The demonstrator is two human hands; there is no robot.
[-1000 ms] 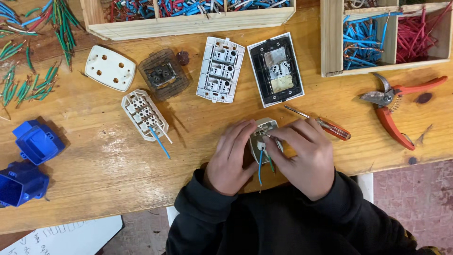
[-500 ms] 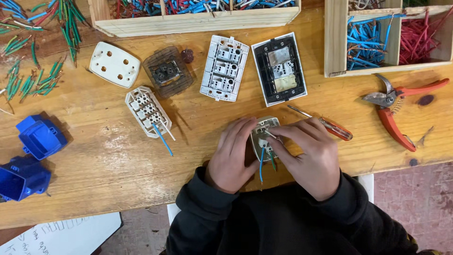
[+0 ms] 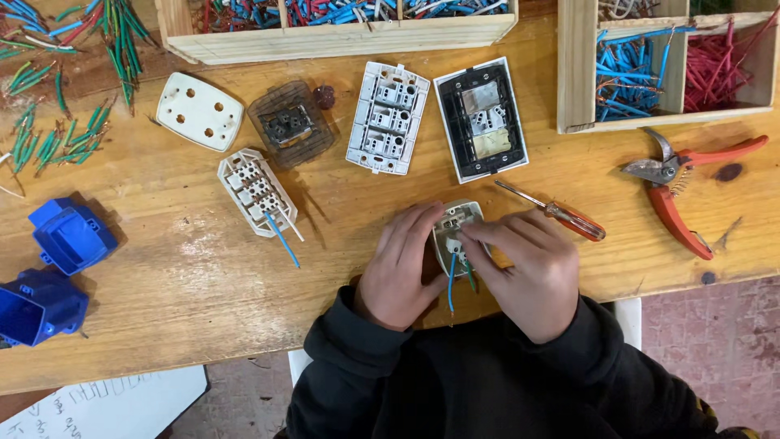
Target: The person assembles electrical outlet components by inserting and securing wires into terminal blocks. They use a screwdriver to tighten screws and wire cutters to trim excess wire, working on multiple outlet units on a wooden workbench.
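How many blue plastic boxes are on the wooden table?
2. Both are at the table's left edge: one blue box lies above, and the other blue box is just below it, near the front edge. More may be outside the view.

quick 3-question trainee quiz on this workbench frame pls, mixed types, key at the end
1. True or false: the left hand and the right hand both touch the small white socket module.
2. Which tool lies closest to the right hand? A) red-handled screwdriver B) red-handled pruning shears C) hammer
3. Fill in: a blue and a ___ wire hang from the module toward the person.

Key: 1 true. 2 A. 3 green.
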